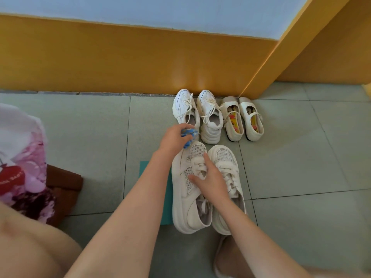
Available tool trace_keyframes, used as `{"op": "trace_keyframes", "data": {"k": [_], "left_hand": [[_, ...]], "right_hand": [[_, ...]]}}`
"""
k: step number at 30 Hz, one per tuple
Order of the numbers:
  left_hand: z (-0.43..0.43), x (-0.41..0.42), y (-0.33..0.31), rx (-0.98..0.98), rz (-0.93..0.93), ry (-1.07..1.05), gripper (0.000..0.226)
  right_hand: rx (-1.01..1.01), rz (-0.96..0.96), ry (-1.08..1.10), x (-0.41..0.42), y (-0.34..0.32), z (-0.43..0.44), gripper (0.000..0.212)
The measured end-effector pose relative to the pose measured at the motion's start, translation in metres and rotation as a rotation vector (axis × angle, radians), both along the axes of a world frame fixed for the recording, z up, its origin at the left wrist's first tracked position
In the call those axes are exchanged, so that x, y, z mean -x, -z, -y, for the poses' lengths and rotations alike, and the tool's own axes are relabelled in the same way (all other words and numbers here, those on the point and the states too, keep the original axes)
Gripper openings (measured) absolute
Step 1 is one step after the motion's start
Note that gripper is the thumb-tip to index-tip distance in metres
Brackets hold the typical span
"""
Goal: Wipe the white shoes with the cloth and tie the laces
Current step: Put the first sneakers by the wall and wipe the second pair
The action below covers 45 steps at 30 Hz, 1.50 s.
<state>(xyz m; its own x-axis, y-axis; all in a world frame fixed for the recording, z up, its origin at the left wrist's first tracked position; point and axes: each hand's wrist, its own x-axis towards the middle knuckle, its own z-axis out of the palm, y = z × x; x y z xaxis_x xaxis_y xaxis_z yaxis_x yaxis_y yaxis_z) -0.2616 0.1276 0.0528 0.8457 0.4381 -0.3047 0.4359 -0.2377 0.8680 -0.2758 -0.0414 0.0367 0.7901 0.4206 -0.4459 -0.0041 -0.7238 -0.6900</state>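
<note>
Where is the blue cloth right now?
In the head view, the blue cloth is bunched in the left hand, near the middle, between the far white sneakers and the near pair's toes.

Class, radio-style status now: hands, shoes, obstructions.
Left hand gripping blue cloth. Right hand flat on near pair's laces. Far sneakers unlaced. Nothing blocking.

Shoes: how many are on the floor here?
7. Two white laced sneakers by the wall, two strap shoes to their right, two cream sneakers under the hands, and one tan slipper at the bottom. Others may lie out of frame.
</note>
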Motion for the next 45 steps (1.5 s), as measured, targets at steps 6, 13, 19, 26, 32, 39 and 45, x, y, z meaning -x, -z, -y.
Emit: {"op": "trace_keyframes", "data": {"k": [6, 13, 19, 26, 32, 39, 45], "left_hand": [[0.001, -0.001, 0.009, -0.004, -0.042, 0.148, 0.032], [0.018, 0.007, 0.017, 0.006, 0.02, -0.029, 0.03], [0.023, 0.01, 0.019, -0.067, 0.007, -0.098, 0.029], [0.037, 0.023, 0.021, -0.215, 0.026, -0.182, 0.023], [0.045, 0.034, 0.022, -0.263, 0.016, -0.257, 0.023], [0.052, 0.042, 0.022, -0.273, -0.018, -0.293, 0.024], [0.064, 0.06, 0.023, -0.268, -0.028, -0.35, 0.024]], "right_hand": [[-0.052, -0.019, 0.029, -0.001, 0.002, 0.004, 0.089], [-0.077, -0.016, 0.048, -0.003, 0.0, 0.009, 0.088], [-0.066, 0.006, 0.038, -0.002, 0.002, 0.009, 0.086], [-0.081, 0.003, 0.043, -0.002, 0.001, 0.01, 0.085], [-0.086, 0.002, 0.035, -0.003, 0.0, 0.01, 0.085], [-0.089, 0.005, 0.032, -0.004, 0.001, 0.011, 0.085], [-0.082, 0.016, 0.026, -0.002, 0.003, 0.009, 0.086]]}}
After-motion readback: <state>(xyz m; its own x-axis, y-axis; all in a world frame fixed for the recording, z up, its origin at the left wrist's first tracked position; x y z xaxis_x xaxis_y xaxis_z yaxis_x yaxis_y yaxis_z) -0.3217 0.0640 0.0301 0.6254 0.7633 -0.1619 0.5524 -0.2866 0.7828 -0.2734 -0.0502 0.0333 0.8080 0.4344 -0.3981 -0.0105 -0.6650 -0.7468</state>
